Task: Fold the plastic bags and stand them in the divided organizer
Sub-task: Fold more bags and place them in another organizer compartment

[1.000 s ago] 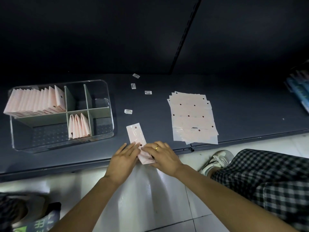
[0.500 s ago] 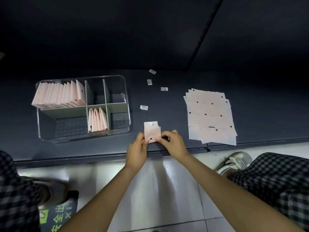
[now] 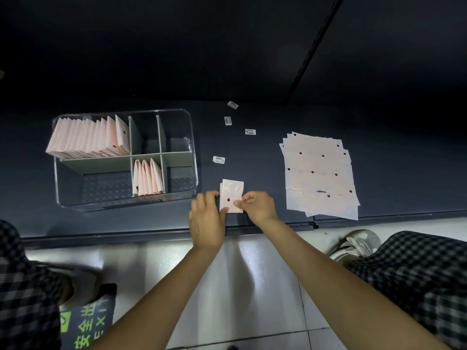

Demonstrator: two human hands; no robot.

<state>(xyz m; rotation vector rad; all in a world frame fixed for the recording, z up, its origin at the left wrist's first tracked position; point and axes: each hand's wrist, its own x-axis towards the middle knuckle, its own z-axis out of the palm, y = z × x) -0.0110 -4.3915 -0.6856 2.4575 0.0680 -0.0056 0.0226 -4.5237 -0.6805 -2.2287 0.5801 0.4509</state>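
A small folded pink plastic bag [image 3: 232, 194] is held between both hands just above the dark shelf's front edge. My left hand [image 3: 207, 218] pinches its left side and my right hand [image 3: 257, 207] pinches its right side. The clear divided organizer [image 3: 192, 170] stands to the left; several folded bags [image 3: 88, 137] stand in its back left compartment and a few folded bags [image 3: 149, 178] in the front middle one. A stack of flat unfolded bags [image 3: 319, 173] lies to the right.
Several small white barcode labels [image 3: 218, 159] lie scattered on the shelf behind the hands. The shelf's front edge [image 3: 151, 234] runs just below the hands, with white floor tiles beneath. A shoe [image 3: 353, 245] and checked trouser legs sit at right and left.
The long strip lying on the shelf has been folded into a compact rectangle and lifted slightly between both hands. The view has shifted, so the organizer appears further right.
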